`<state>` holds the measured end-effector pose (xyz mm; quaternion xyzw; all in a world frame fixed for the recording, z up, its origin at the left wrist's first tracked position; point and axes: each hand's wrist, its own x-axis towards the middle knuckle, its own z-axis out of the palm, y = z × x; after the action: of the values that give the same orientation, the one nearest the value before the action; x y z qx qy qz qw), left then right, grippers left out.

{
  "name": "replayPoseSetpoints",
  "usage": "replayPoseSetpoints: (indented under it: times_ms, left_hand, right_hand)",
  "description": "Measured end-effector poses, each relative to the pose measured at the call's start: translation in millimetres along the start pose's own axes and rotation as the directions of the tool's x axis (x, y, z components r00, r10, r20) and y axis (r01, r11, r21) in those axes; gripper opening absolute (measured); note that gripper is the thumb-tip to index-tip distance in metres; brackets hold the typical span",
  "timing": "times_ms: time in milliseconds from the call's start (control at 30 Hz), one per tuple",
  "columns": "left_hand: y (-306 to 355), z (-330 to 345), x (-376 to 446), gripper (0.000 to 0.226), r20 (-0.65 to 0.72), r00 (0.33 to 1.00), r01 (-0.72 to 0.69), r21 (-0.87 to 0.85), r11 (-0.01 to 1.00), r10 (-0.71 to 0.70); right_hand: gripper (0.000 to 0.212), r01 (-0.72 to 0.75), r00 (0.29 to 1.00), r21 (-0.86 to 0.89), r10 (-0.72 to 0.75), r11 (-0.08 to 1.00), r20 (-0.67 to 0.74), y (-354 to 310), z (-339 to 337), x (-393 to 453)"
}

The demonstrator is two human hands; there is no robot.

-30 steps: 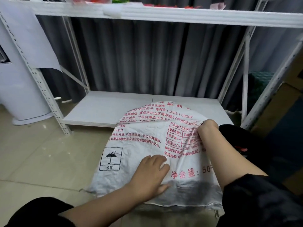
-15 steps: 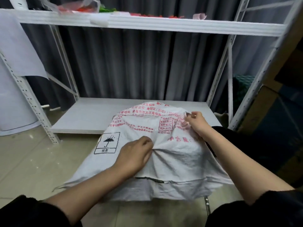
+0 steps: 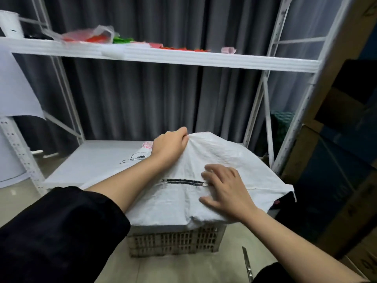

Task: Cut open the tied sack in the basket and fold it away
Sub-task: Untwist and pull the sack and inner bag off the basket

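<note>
Sack (image 3: 214, 158), white woven, lies draped over the basket (image 3: 173, 241) on the floor, in front of the shelf rack (image 3: 183, 58). Left hand (image 3: 169, 145) is clenched on a bunched far fold. Right hand (image 3: 224, 187) lies flat, fingers spread, pressing the sack, grasping nothing.

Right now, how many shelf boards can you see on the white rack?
2: an upper board holding plastic bags and scraps, and a lower board behind the sack. Any higher boards would be out of view.
</note>
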<state>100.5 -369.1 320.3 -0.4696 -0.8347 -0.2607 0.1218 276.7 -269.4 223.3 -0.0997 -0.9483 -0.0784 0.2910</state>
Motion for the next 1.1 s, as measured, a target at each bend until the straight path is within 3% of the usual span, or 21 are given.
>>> replayPoseSetpoints:
  times_ms: [200, 333, 433, 500, 567, 633, 700, 800, 867, 933, 1000, 1033, 1100]
  left_hand:
    - [-5.0, 17.3, 14.1, 0.017, 0.092, 0.992, 0.082, -0.006, 0.997, -0.082]
    - [-25.6, 17.8, 19.2, 0.02, 0.192, 0.976, 0.112, -0.033, 0.993, -0.104]
    - [-46.4, 5.2, 19.8, 0.063, 0.385, 0.923, 0.071, -0.139, 0.988, -0.012]
    - [-55.6, -5.3, 17.4, 0.085, 0.406, 0.913, 0.02, -0.143, 0.989, 0.04]
    - [-65.9, -15.2, 15.9, 0.091, 0.404, 0.913, -0.041, -0.055, 0.998, 0.06]
    - [-76.3, -27.7, 17.5, 0.097, 0.383, 0.923, -0.086, 0.096, 0.992, 0.043]
    - [-86.1, -43.7, 23.4, 0.088, 0.34, 0.939, -0.037, 0.232, 0.972, -0.045]
    - [-96.1, -71.0, 35.2, 0.034, 0.273, 0.951, 0.073, 0.262, 0.962, -0.147]
    - [-97.8, -82.8, 39.5, 0.012, 0.191, 0.967, 0.124, 0.223, 0.967, -0.168]
    - [-97.3, -86.3, 40.5, 0.014, 0.042, 0.984, 0.162, 0.182, 0.97, -0.173]
    - [-94.7, -87.1, 42.3, 0.013, -0.132, 0.969, 0.224, 0.106, 0.969, -0.209]
    - [-95.3, -88.2, 44.3, 0.012, -0.2, 0.95, 0.254, 0.047, 0.966, -0.24]
    - [-100.1, -88.5, 49.4, 0.011, -0.219, 0.931, 0.287, -0.059, 0.956, -0.293]
  right_hand:
    - [0.02, -0.039, 0.999, -0.127, 0.035, 0.991, -0.032, 10.3, 24.5, 12.1]
    - [0.026, -0.032, 0.999, 0.043, 0.031, 0.999, 0.025, 7.3, 18.0, 35.2]
    - [0.036, -0.086, 0.994, 0.069, 0.09, 0.994, -0.057, 5.7, 2.5, 67.1]
    - [0.033, -0.142, 0.986, 0.067, 0.147, 0.988, -0.081, 10.4, -9.4, 93.4]
    - [0.022, -0.22, 0.968, 0.145, 0.235, 0.965, -0.092, 18.4, -19.6, 118.4]
    - [0.013, -0.315, 0.93, 0.261, 0.352, 0.913, -0.106, 24.1, -33.1, 140.2]
    - [0.008, -0.364, 0.889, 0.384, 0.44, 0.848, -0.129, 26.7, -48.0, 158.5]
    - [0.007, -0.359, 0.851, 0.445, 0.484, 0.82, -0.205, 32.0, -65.7, 177.7]
    - [0.012, -0.322, 0.887, 0.393, 0.419, 0.861, -0.192, 39.7, -74.6, 183.2]
    - [0.04, -0.248, 0.964, 0.324, 0.267, 0.913, -0.015, 49.9, -84.0, 181.8]
    - [0.08, -0.2, 0.96, 0.156, 0.161, 0.967, 0.231, 64.7, -85.8, 173.1]
    - [0.083, -0.227, 0.928, 0.065, 0.195, 0.972, 0.317, 73.9, -82.5, 166.5]
    - [0.045, -0.383, 0.842, -0.054, 0.372, 0.922, 0.39, 90.1, -76.0, 153.1]
